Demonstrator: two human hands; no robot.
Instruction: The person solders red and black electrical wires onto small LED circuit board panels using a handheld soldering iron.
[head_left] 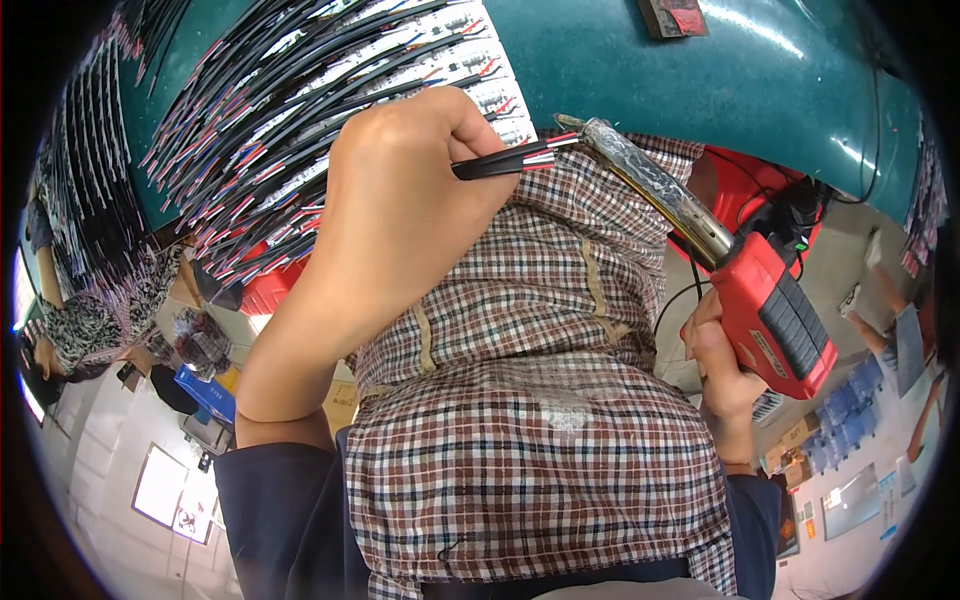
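Observation:
My left hand (405, 195) is closed around black cables (490, 165), whose stripped ends show thin red, white and black wires pointing right. In my right hand (722, 355) is a red and black soldering gun (768, 310), gripped by its handle. Its metal barrel (670, 190) slants up to the left, and the tip is beside the wire ends; whether they touch I cannot tell. Beyond my left hand, a sheet of white circuit boards (495, 60) lies on the green table (620, 80), with many black cables (270, 110) fanned across it.
A small block with a red top (675, 18) sits at the table's far side. More cable bundles (90, 190) hang at the far left, near another person (110, 320). Below the table's right part is a red container (735, 180) with black cords.

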